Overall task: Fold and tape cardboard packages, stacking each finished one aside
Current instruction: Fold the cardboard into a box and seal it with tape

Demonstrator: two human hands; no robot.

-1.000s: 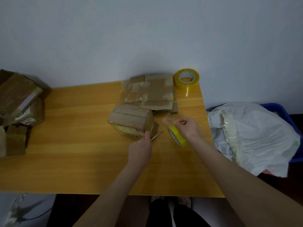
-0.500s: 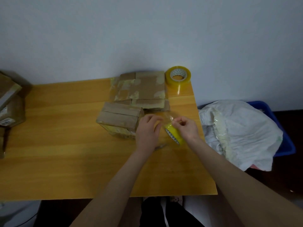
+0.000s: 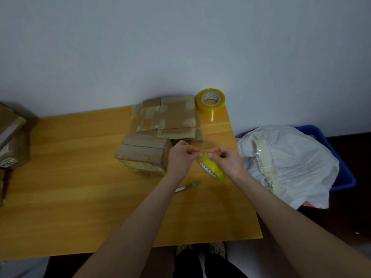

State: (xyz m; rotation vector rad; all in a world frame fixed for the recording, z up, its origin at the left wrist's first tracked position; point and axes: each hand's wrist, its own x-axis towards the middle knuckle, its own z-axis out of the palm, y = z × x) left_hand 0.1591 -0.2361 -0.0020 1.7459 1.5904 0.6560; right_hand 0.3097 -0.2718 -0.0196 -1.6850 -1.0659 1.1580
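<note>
Centre right of frame: both hands meet over a small yellow tape roll (image 3: 211,167), raised just above the yellow wooden surface (image 3: 80,187).

Right hand (image 3: 228,160): fingers curled over the roll's top edge, grasping it, thumb and forefinger pinched together.

Left hand (image 3: 181,157): fingers clenched, thumb and forefinger tips pinching at the same top edge. Whether they hold a loose tape end cannot be told.

Brown taped cardboard package (image 3: 143,152): sits on the surface just left of the left hand, closed, with glossy tape on its near side.

Flattened brown cardboard sheets (image 3: 172,115): stacked behind the package, against the pale wall, patched with old tape.

Larger clear-yellow tape roll (image 3: 210,99): lies flat at the surface's far right corner, beside the sheets.

Thin metal blade (image 3: 186,187): lies on the surface, partly hidden under the left forearm.

Left edge of frame: pile of brown taped boxes (image 3: 12,145), well apart from the hands.

Right of the surface: crumpled white plastic bag (image 3: 291,163) resting in a blue bin (image 3: 341,173).
</note>
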